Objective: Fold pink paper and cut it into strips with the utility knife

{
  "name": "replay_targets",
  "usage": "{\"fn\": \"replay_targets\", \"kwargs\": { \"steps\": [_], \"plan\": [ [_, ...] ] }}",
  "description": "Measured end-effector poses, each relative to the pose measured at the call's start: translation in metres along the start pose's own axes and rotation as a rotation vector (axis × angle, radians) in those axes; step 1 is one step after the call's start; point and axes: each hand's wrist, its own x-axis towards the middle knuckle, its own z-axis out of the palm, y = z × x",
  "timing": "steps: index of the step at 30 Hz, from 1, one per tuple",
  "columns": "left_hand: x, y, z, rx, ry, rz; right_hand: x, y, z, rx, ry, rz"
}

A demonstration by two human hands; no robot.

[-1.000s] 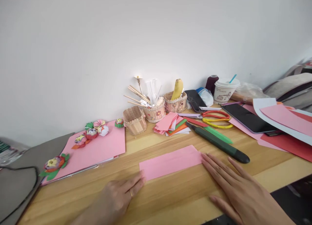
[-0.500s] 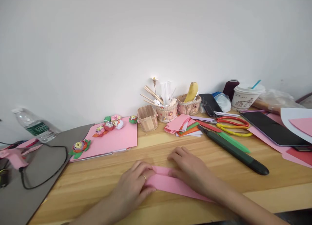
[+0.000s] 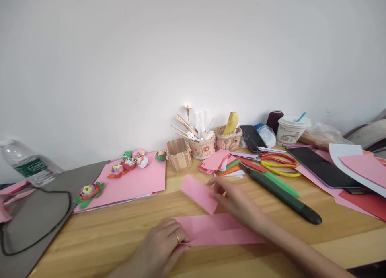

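A long pink paper strip [image 3: 211,232] lies on the wooden table. Its left end is pinched in my left hand [image 3: 167,240], which wears a ring. Above the strip, my right hand [image 3: 233,199] grips the right edge of a small pink paper rectangle [image 3: 197,193], tilted and apart from the strip. My right forearm covers the strip's right end. Past my right hand lies a pile of small paper pieces [image 3: 215,161] in pink, orange, green and white. A dark green pen-shaped cutter [image 3: 282,193] rests to the right.
Folded paper flowers [image 3: 129,163] sit on a pink sheet [image 3: 147,181] at the left. Small wooden baskets [image 3: 179,155] line the wall, one holding a banana [image 3: 231,123]. Scissors [image 3: 280,164], a phone [image 3: 322,169] and a lidded cup [image 3: 291,129] stand or lie at the right.
My right hand has lifted off the long strip and now holds the small pink rectangle above it. My left hand stays on the strip's left end. The camera view has shifted slightly.
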Motion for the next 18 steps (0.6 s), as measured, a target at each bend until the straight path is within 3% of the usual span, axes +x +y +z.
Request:
{"fn": "replay_targets", "kwargs": {
  "steps": [5, 10, 14, 18],
  "plan": [
    [0.002, 0.002, 0.002, 0.043, 0.021, -0.041, 0.035, 0.03, -0.032, -0.003, 0.297, 0.137],
    [0.002, 0.002, 0.006, 0.058, 0.023, -0.138, 0.058, 0.037, -0.039, -0.163, 0.366, 0.151],
    [0.002, -0.003, 0.003, -0.012, 0.019, -0.345, 0.036, 0.05, -0.058, -0.37, 0.431, 0.157],
    [0.005, -0.003, -0.003, -0.194, -0.12, -0.473, -0.007, 0.085, -0.073, -0.541, 0.408, 0.097]
  ]
}}
